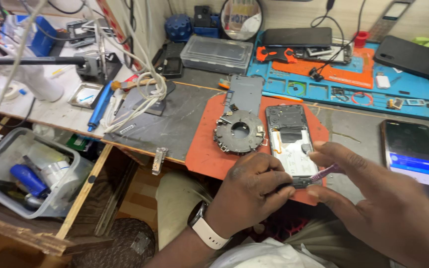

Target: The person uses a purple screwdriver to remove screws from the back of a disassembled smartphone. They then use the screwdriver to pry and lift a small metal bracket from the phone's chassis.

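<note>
opened phone's [291, 144] lower end hidden under left hand [254, 191], purple tool's [326, 172] tip perhaps covered

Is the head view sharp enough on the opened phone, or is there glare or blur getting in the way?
Head view: the opened phone is evenly lit and sharp; the right hand is slightly soft and hides its lower right corner; the left hand covers the bottom edge; wide-lens bending shows at the frame edges; no strong glare.
</note>
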